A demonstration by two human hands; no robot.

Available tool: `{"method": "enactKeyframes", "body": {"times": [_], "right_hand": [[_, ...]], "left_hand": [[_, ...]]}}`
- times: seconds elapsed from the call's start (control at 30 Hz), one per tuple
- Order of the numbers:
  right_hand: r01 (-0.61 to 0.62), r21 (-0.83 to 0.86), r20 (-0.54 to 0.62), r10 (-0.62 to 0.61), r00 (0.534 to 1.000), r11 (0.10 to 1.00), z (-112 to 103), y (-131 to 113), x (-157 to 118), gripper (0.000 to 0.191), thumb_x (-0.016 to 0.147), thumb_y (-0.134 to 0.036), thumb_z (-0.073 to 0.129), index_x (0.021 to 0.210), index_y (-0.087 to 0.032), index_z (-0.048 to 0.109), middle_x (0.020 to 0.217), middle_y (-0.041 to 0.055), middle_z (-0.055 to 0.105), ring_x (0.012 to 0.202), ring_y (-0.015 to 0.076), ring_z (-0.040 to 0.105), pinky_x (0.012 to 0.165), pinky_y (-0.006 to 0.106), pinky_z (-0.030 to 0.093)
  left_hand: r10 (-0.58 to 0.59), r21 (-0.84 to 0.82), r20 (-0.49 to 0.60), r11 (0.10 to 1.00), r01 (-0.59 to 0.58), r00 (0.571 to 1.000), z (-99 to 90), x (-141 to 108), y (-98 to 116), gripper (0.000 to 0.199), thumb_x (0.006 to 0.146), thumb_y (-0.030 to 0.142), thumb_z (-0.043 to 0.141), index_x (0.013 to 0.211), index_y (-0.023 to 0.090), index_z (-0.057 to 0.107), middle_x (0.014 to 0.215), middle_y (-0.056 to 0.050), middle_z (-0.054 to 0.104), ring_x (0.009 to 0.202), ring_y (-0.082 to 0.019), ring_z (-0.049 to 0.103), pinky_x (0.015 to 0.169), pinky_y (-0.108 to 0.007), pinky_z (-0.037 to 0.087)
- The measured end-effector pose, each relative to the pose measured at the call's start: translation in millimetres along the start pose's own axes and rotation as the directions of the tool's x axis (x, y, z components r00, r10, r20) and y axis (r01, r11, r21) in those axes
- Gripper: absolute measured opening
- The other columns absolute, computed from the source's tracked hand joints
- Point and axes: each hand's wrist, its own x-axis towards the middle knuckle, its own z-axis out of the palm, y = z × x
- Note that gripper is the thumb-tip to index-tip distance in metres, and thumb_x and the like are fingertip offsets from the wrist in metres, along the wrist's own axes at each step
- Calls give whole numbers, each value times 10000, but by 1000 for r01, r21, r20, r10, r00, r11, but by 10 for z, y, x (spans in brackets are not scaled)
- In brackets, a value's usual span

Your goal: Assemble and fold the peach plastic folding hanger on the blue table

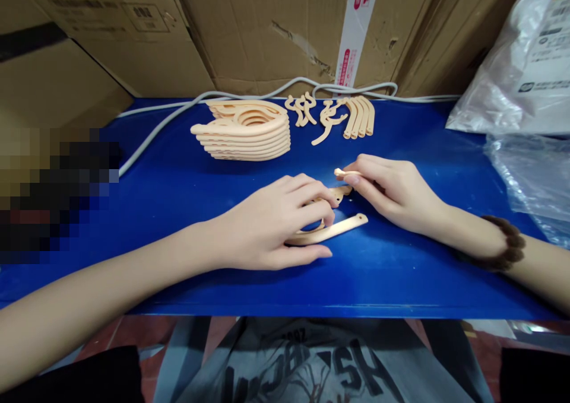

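Here on the glossy blue worktop [409,272], the right hand [401,192] has its fingers pinched around a small cream piece [342,173], knobbed at the tip, the rest of it hidden in the grip. Just beside it, the left hand [276,222] arches over a smooth, flat curved part [338,228], round-ended with a small hole; the palm covers much of it, and whether those fingers grip or merely rest, I can't tell. Behind lie a neat stack of curved plates [249,136], slim hooked pieces [305,109] and bowed strips [358,118]. Crinkled, shiny plastic [503,76] runs off the right edge, creased cardboard [276,41] is cut off above, and blocky blurring obscures the far left.
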Motion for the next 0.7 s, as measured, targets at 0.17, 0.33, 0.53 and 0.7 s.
{"method": "enactKeyframes", "body": {"times": [0.17,0.33,0.53,0.7], "right_hand": [[-41,18,31,41,999,999,-7,-17,-3,312,1099,-354,424,995,-203,676,880,32,752,772,164,703,702,276,476],[-71,4,62,70,996,997,-29,-43,6,340,1098,-393,407,1001,-208,675,837,27,751,715,160,695,671,269,461],[-48,2,67,47,997,999,-50,-63,-3,321,1087,-355,413,1009,-211,688,848,25,758,697,157,689,662,277,466],[-42,9,41,42,998,999,-66,-97,-28,317,1087,-353,422,1012,-215,697,842,19,754,664,149,666,632,280,454]], "left_hand": [[38,-11,82,999,-37,996,71,17,-9,263,1076,410,552,948,182,582,1426,-170,621,1403,-332,510,1168,-475,437],[16,-46,94,999,-12,995,85,5,-15,246,1094,374,503,916,206,528,1440,-176,616,1436,-323,494,1178,-496,437],[-55,-146,49,987,62,997,54,14,-41,173,1094,324,471,951,229,450,1269,-147,661,1393,-287,511,1144,-461,442],[-142,-224,-26,966,132,990,43,14,-50,181,1105,337,440,957,234,420,1253,-120,636,1259,-248,563,1029,-400,475]]}}
